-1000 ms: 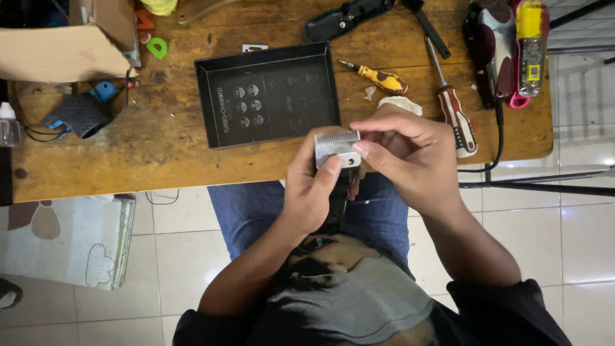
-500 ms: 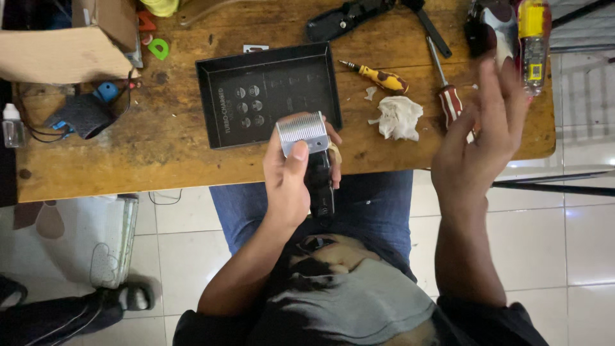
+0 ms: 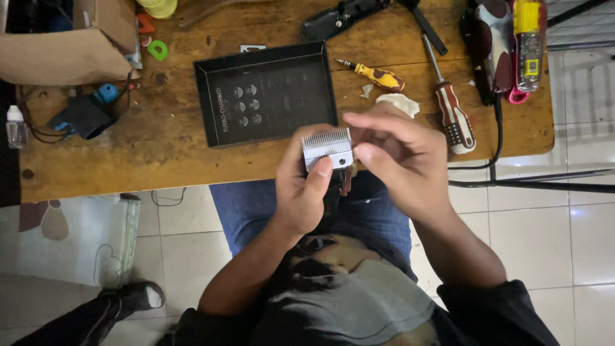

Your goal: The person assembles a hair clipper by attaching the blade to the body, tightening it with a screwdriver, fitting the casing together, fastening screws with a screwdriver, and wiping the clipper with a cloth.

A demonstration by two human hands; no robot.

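My left hand [image 3: 306, 192] grips a dark hair clipper by its body, over my lap at the table's front edge. The clipper's silver toothed blade [image 3: 327, 146] points toward the table, and my left thumb presses on its lower edge. My right hand [image 3: 403, 160] hovers just right of the blade with fingers loosely curled. Its thumb tip touches the blade's right corner, and I see nothing held in it. A crumpled white tissue [image 3: 398, 102] lies on the wooden table [image 3: 154, 160], just beyond my right hand.
A shallow black tray [image 3: 262, 96] sits mid-table. Right of it lie a small yellow screwdriver [image 3: 379, 77] and a red-and-white screwdriver [image 3: 452, 114]. More clippers [image 3: 506, 45] rest at the far right, a cardboard box [image 3: 64, 51] at the far left. Someone's foot [image 3: 131, 298] shows on the floor.
My right hand has come back from the far right of the table to the clipper blade. The tissue is now partly hidden behind it. My left hand keeps hold of the clipper.
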